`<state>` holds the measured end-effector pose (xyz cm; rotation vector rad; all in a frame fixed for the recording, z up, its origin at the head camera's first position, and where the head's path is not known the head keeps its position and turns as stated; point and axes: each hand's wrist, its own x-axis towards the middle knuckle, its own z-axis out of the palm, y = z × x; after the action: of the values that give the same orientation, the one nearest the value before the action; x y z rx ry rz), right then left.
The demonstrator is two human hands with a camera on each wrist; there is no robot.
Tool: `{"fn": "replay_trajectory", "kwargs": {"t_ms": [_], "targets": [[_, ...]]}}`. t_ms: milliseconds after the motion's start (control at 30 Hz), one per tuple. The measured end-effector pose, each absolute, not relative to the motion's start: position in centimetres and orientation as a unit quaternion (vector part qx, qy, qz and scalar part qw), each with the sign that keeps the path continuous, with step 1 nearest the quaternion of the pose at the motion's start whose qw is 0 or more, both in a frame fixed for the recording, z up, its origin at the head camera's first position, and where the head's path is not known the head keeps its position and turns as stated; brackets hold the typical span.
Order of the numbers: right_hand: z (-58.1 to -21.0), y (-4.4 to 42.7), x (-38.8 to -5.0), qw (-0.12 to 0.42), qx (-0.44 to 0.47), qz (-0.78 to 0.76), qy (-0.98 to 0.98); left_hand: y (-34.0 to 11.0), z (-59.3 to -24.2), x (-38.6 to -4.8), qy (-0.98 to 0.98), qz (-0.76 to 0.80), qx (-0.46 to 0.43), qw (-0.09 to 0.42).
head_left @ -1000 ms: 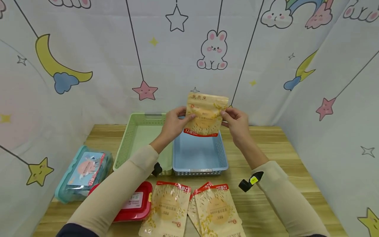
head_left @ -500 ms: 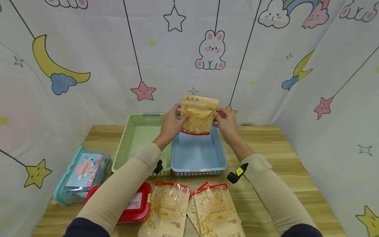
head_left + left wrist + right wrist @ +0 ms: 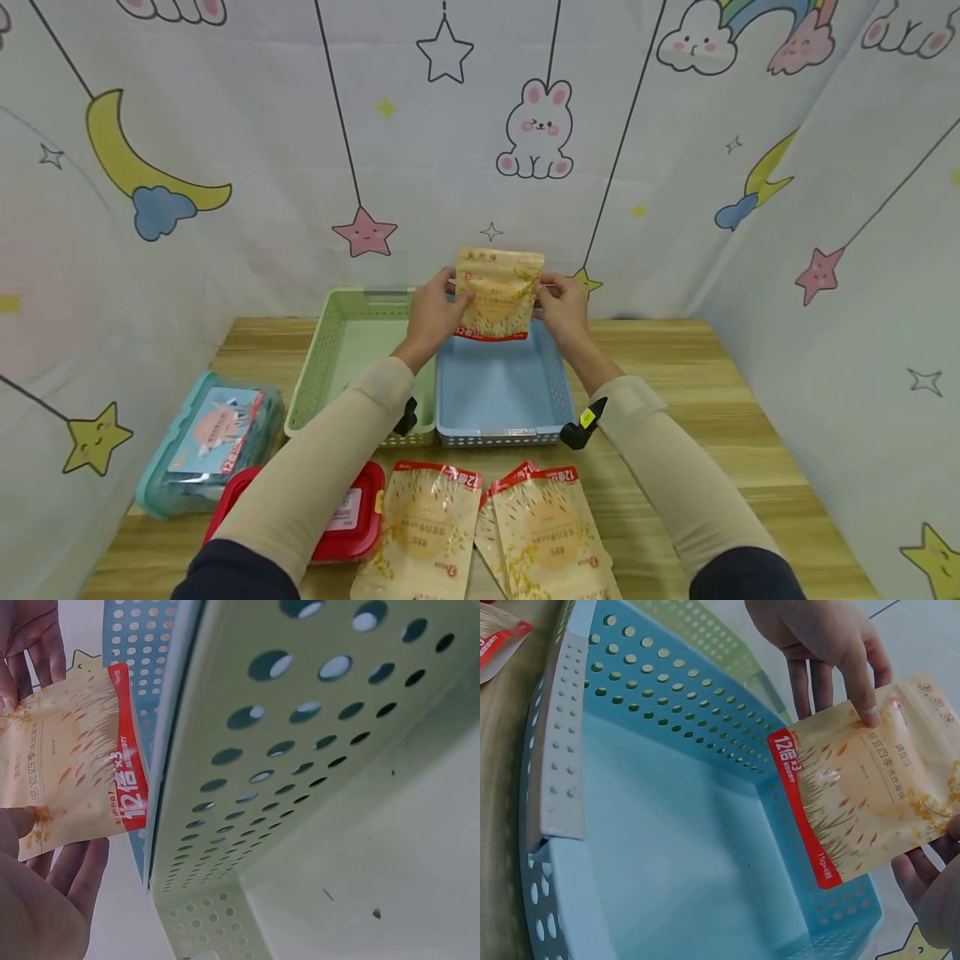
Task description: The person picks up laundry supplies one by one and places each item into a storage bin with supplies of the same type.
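A yellow stand-up pouch (image 3: 498,292) with a red bottom band is held up over the far part of the blue basket (image 3: 498,387). My left hand (image 3: 435,312) pinches its left edge, thumb on the printed front and fingers behind. My right hand (image 3: 564,307) pinches the opposite edge. In the right wrist view the pouch (image 3: 870,780) hangs beside the blue basket's (image 3: 667,825) far end. Seen from the left wrist, the pouch's (image 3: 75,757) red band lies close to the basket walls; whether it touches them I cannot tell.
A green basket (image 3: 375,333) stands against the blue one's left side. Several similar pouches (image 3: 555,533) lie at the table's front. Left of them are a red-lidded box (image 3: 367,508), partly under my left forearm, and a teal-lidded clear box (image 3: 210,442). A printed curtain (image 3: 285,125) hangs behind.
Both hands have brought the pouch slightly left and down. My right arm has come inward from the right. The pouches on the table and both baskets stay put.
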<state>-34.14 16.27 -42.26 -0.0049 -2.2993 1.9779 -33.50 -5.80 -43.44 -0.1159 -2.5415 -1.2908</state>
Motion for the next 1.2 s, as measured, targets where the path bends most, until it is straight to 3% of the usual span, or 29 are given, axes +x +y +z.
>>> {"fn": "replay_trajectory", "kwargs": {"t_ms": [400, 700, 1200], "targets": [[-44.2, 15.3, -35.6, 0.079, -0.019, 0.648, -0.758, -5.7, -45.1, -33.9, -0.854, -0.516, -0.046, 0.059], [-44.8, 15.3, -36.0, 0.091, -0.028, 0.632, -0.770, -5.2, -44.5, -34.4, -0.849, -0.527, -0.032, 0.021], [-45.6, 15.6, -37.2, 0.064, -0.026, 0.649, -0.758, -4.2, -43.7, -35.1, -0.820, -0.572, 0.016, -0.028]]}}
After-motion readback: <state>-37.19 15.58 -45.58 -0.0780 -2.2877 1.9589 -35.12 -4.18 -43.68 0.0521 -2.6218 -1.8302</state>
